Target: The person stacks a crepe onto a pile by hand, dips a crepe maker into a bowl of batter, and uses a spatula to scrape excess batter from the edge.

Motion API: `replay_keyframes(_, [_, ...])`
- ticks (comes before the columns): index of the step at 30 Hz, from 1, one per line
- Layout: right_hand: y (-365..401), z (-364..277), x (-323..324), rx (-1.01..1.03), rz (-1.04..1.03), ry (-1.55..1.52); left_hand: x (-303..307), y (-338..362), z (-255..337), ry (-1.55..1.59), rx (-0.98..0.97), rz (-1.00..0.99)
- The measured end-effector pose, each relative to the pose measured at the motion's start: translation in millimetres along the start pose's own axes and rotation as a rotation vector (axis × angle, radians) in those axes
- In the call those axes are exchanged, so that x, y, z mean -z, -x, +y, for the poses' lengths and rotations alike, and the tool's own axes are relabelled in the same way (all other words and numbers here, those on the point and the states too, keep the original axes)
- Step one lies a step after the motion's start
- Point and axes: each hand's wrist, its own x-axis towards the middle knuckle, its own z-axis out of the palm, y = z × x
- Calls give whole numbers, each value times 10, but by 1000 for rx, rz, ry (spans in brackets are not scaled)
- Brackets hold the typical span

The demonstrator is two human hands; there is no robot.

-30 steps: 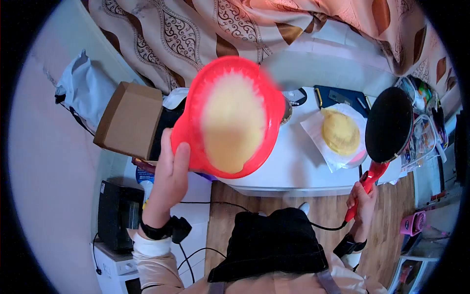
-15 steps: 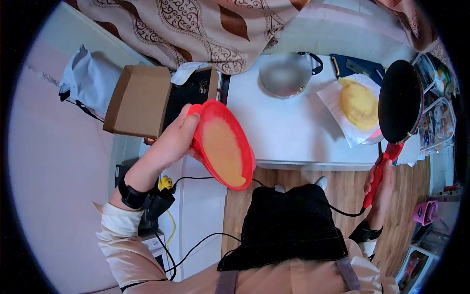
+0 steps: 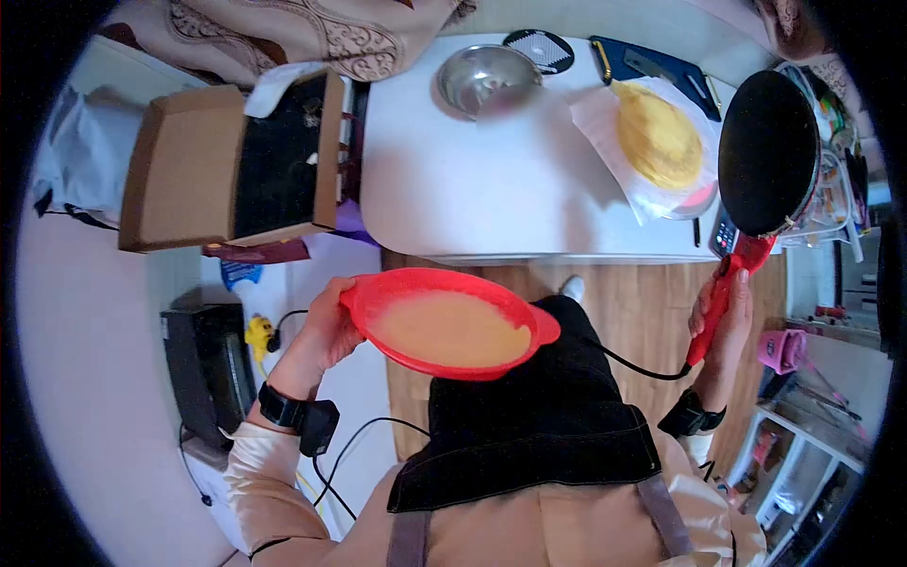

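Observation:
My left hand (image 3: 333, 326) is closed round one handle of a shallow red batter dish (image 3: 536, 328). Pale batter (image 3: 449, 331) lies in the dish, which is held out in front of my apron. On the other side, my right hand (image 3: 726, 307) grips the red handle of an electric crepe maker (image 3: 768, 156). Its round black plate points up and away, above the right end of the table, and a black cord runs from the handle. Left of that plate, yellow crepes (image 3: 658, 137) lie stacked on white paper (image 3: 605, 118).
On the white table (image 3: 453, 198) stand a metal bowl (image 3: 472, 80), a black perforated disc (image 3: 543, 47) and a dark blue board (image 3: 652, 71) with a knife. An opened cardboard box (image 3: 184, 170) is at the left. Clear bins with packets line the right.
My left hand has brought the batter dish down and turned it from steep to nearly level. The crepe maker stays raised in my right hand. The view has shifted to the right.

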Motion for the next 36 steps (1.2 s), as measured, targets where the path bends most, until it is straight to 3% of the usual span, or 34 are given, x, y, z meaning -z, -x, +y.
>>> replay_keyframes(2, [14,-47,-16,28,25,77,25,-78,-156,159,-2,-5])
replay_keyframes(5, [-16,-52,59,55,21,106,83,-104,-389,214,-98,-188])
replay_keyframes(7, [-2,-73,19,81,41,129,36,-126,-464,178,-110,-121])
replay_keyframes(9, [5,-108,-17,108,67,156,105,-227,-583,600,-12,-582])
replay_keyframes(10, [24,-138,-42,129,75,150,104,-222,-613,612,-19,-624])
replay_keyframes(11, [37,-153,-62,152,82,140,104,-217,-641,621,-18,-637])
replay_keyframes(13, [36,-177,-76,164,86,120,73,-153,-638,452,-88,-433])
replay_keyframes(17, [17,-185,-87,191,107,110,-1,-19,-673,574,-121,-593])
replay_keyframes(19, [27,-202,-111,237,44,55,-246,221,-582,68,-284,-126])
replay_keyframes(22, [42,-205,-132,235,18,44,-134,79,-719,344,-150,-266])
replay_keyframes(25, [70,-235,-160,228,39,113,-111,83,-744,426,-57,-350])
replay_keyframes(32, [85,-258,-171,180,83,94,-288,37,-648,398,-168,-519])
replay_keyframes(35, [38,-203,-148,285,34,72,-443,-23,-542,359,-246,-499])
replay_keyframes(36, [26,-150,-150,324,183,99,-512,-26,-499,373,-277,-544])
